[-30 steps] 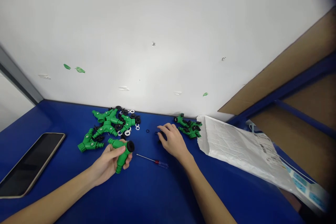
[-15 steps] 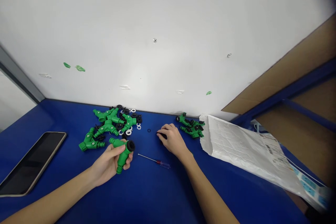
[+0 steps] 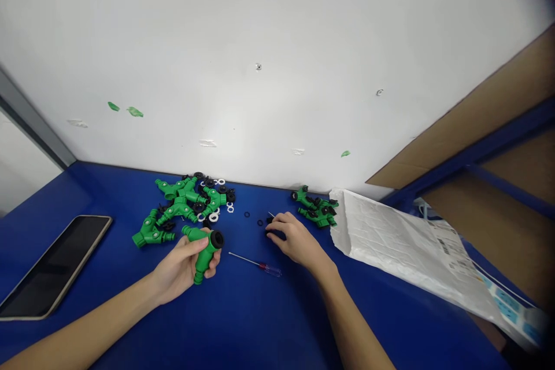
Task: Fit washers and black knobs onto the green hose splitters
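My left hand [image 3: 187, 261] is closed around a green Y-shaped hose connector [image 3: 203, 248] with a black collar facing right. My right hand [image 3: 289, 236] is low over the table, its fingers bent around a small black thing [image 3: 269, 226]. A thin metal tip shows beside those fingertips; most of the thing is hidden, so its kind is unclear. Two small black O-rings lie left of this hand, one of them [image 3: 260, 222] quite near the fingers. Between the hands rests a screwdriver [image 3: 269, 269] with a clear purple-red handle.
Several green connectors [image 3: 180, 208] lie heaped at the back left among black fittings and white washers [image 3: 214, 217]. More green-and-black connectors [image 3: 321, 214] sit right of centre, beside a white plastic mailer [image 3: 403, 248]. A phone [image 3: 54, 266] lies at the left; a white wall [image 3: 277, 98] stands behind.
My right hand has moved slightly right and its fingers have shifted. A second O-ring and a thin metal tip now show beside it. The left hand keeps hold of the hose connector.
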